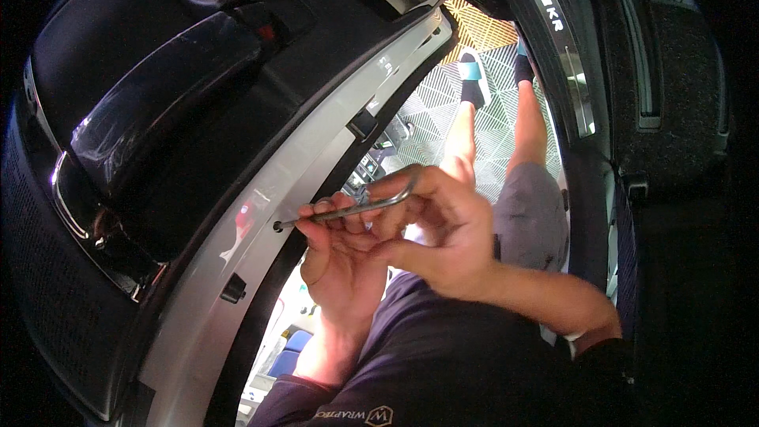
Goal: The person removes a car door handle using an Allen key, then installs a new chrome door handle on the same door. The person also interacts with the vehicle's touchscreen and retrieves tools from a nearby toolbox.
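"So, how's my grip?"

"Your left hand (344,257) is palm up, its fingertips pinched together on a bent metal rod (370,206), close to the straight end."

"And the other one?"

"Your right hand (455,229) is half curled at the bend, right up against the left. Its fingers overlap the rod there, but I can't tell whether they clasp it or only touch it."

"Where's the rod pointing?"

"It slants across in front of your fingers, and its straight end meets a dark round hole (277,227) in the white door edge (202,316). How far in it sits, if at all, I can't tell."

"What's around me?"

"The black door panel (237,119) is on your left, a shiny sill strip (581,107) on your right, and your sandal (471,71) rests on patterned flooring (435,119)."
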Motion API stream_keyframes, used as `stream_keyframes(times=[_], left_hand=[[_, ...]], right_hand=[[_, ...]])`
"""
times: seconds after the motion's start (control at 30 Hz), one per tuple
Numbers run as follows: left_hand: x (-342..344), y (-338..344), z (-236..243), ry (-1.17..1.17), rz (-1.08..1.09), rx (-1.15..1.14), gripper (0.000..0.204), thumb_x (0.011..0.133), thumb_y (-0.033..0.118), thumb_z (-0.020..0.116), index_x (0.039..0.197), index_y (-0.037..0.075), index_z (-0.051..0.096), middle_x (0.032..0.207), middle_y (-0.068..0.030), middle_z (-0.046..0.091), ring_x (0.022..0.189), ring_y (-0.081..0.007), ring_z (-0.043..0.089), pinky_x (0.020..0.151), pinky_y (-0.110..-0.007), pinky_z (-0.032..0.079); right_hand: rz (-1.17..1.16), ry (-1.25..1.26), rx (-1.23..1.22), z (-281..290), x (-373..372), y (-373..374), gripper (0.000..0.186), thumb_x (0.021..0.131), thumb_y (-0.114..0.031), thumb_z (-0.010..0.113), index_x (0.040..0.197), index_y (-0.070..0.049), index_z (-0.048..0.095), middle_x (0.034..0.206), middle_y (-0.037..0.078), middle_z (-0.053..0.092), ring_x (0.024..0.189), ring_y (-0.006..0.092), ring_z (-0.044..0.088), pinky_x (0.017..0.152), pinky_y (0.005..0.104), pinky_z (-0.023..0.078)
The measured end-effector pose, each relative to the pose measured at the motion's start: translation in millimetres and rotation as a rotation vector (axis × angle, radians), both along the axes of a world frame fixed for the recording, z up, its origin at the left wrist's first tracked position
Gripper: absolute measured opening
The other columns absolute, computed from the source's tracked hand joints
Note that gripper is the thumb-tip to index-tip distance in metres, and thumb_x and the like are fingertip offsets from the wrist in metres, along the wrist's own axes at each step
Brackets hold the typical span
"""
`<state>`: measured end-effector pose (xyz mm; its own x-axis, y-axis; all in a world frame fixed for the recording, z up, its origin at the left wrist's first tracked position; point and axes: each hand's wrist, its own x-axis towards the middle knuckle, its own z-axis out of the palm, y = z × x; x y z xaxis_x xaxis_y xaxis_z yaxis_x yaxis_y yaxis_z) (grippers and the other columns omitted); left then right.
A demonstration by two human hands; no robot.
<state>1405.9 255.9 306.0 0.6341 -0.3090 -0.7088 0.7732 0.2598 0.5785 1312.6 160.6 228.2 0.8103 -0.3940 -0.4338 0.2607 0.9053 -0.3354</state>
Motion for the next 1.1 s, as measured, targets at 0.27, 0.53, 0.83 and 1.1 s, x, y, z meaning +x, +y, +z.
stream_keyframes(times=[0.27,0.53,0.83,1.1], left_hand=[[-3,17,-1,-0.007,-0.010,-0.023,0.024,0.106,0.026,0.067,0.129,0.022,0.072,0.136,0.0005,0.070,0.135,-0.0180,0.058,0.123,-0.044,0.041],[-3,25,2,0.119,-0.011,0.015,0.032,0.101,0.031,0.073,0.133,0.025,0.069,0.135,0.0051,0.068,0.133,-0.0159,0.059,0.124,-0.043,0.040],[-1,9,4,0.034,-0.066,0.095,0.045,0.099,0.042,0.074,0.136,0.017,0.068,0.142,-0.0012,0.065,0.136,-0.0188,0.058,0.120,-0.042,0.043],[8,1,10,0.078,-0.070,0.184,0.038,0.099,0.042,0.073,0.130,0.020,0.071,0.130,0.0045,0.071,0.130,-0.0139,0.061,0.118,-0.039,0.044]], right_hand=[[-0.290,0.000,0.320,30,35,12,0.037,0.087,0.007,0.083,0.120,0.011,0.069,0.115,0.017,0.070,0.115,0.0202,0.072,0.096,0.0308,0.059],[-0.107,0.088,-0.178,16,31,2,0.020,0.090,-0.008,0.084,0.106,0.003,0.081,0.104,0.015,0.078,0.097,0.0229,0.077,0.085,0.0305,0.059],[-0.056,-0.225,-0.068,1,46,-17,0.032,0.099,0.001,0.065,0.129,0.002,0.072,0.098,0.016,0.078,0.097,0.0226,0.077,0.089,0.0295,0.058],[-0.311,-0.208,0.431,22,57,5,0.008,0.098,0.006,0.071,0.097,0.002,0.063,0.109,0.021,0.075,0.106,0.0259,0.076,0.091,0.0338,0.060]])
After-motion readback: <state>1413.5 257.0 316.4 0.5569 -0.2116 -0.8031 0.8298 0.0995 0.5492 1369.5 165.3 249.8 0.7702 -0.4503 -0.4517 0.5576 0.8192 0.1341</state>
